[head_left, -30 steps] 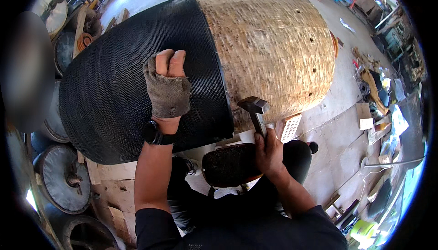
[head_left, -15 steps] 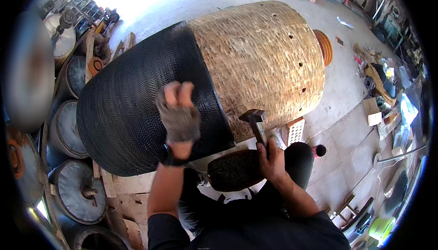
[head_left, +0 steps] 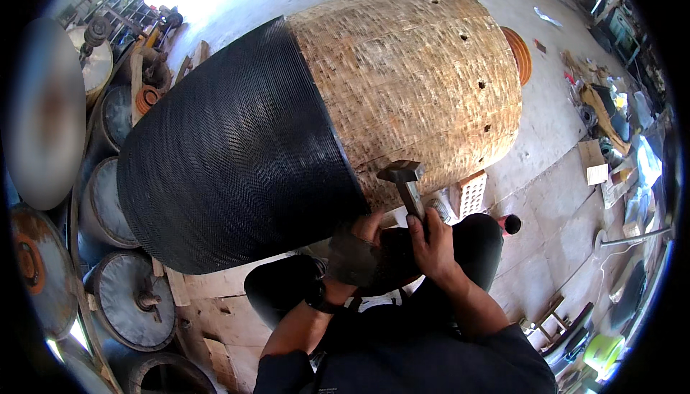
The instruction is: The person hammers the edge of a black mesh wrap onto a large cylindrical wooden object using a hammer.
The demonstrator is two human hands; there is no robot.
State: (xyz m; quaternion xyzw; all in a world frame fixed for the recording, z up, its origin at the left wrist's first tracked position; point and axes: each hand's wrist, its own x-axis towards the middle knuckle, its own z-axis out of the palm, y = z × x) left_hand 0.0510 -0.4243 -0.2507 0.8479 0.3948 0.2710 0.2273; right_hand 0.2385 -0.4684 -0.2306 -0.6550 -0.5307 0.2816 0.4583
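In front of me lies a big drum, its left part wrapped in a black ribbed sheet point(head_left: 230, 150) and its right part a rough tan surface point(head_left: 410, 71) with several small holes. My right hand point(head_left: 435, 249) grips the handle of a hammer point(head_left: 402, 173), whose steel head is raised by the tan part's near side. My left hand point(head_left: 354, 254), in a grey glove with bare fingertips, is at the sheet's lower right corner. Its fingers are drawn together; anything between them is hidden. A dark oblong tray point(head_left: 394, 250) sits at my lap between both hands, partly covered.
Several round drums point(head_left: 136, 300) line the left side. A perforated brick point(head_left: 471, 191) stands beside the big drum's near right side, close to a red cup-like container point(head_left: 509, 224). Scraps and a cardboard piece point(head_left: 593, 162) litter the floor at right. An orange grooved pulley point(head_left: 516, 56) projects from the drum's far end.
My left hand has come down and right from above the black sheet to its lower corner. The hammer stays raised in my right hand. The view has shifted slightly.
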